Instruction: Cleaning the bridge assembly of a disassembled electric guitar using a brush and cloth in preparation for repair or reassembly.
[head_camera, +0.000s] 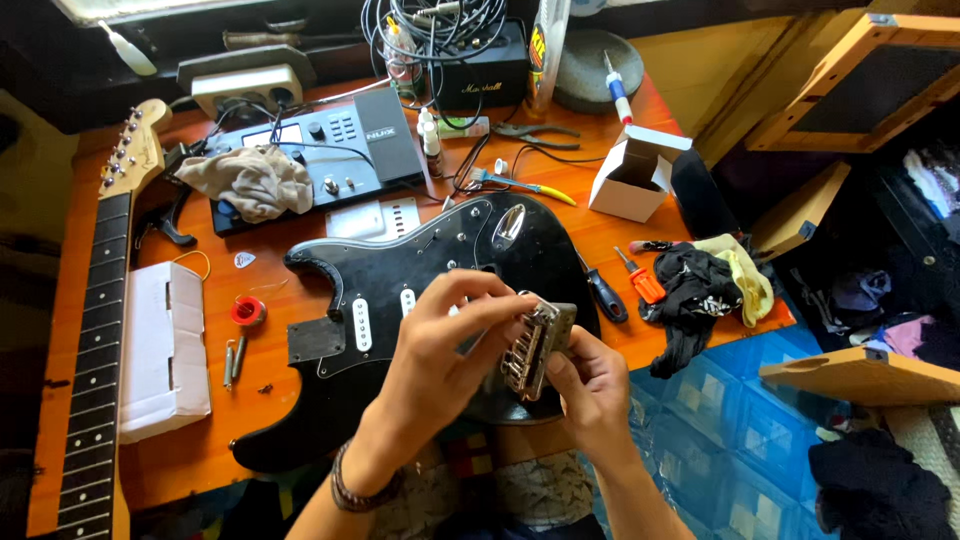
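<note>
Both hands grip the metal guitar bridge (537, 347): left hand (445, 345) pinching its upper edge, right hand (588, 385) cradling it from below, directly above the black guitar body (400, 300), screwdrivers (620, 285) just beyond.

Both forearms are bare, with no sleeves reaching into view. The left hand (440, 345) has a dark braided band wrapped around its wrist, looped more than once. The right hand (590, 385) wears nothing: no ring, watch or glove. Below the arms, a checked garment in pale and coloured squares covers the lap.
</note>
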